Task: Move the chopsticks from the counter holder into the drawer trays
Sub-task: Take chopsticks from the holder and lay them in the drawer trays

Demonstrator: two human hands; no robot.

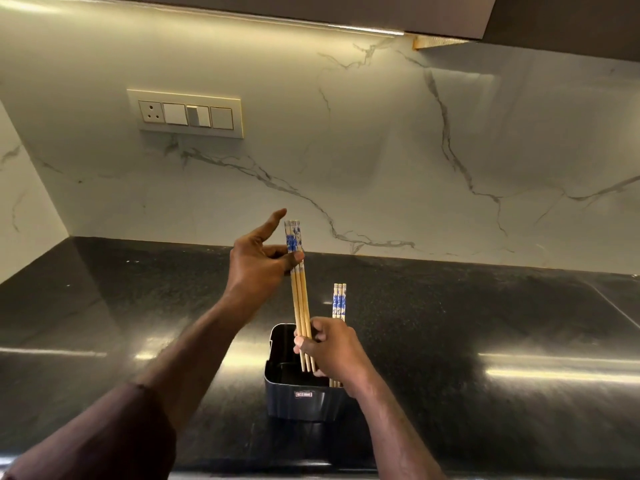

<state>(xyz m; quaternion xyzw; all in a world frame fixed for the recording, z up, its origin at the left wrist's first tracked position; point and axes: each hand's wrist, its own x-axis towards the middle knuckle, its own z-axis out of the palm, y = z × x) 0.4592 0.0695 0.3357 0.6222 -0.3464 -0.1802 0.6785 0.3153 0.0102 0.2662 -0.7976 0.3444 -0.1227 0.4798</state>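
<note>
A dark rectangular holder [298,396] stands on the black counter [485,323]. Three wooden chopsticks with blue-and-white tops [300,299] are held upright above it, tips just over the holder's opening. My right hand [329,348] grips their lower part. My left hand [258,263] pinches them near the patterned tops with thumb and fingers, forefinger stretched out. Three more chopsticks [339,301] stand in the holder's right side, partly hidden behind my right hand. No drawer is in view.
A marble-look backsplash [381,150] rises behind the counter, with a switch and socket panel [185,114] at the upper left. A dark cabinet underside [346,12] hangs overhead. The counter's front edge lies just below my arms.
</note>
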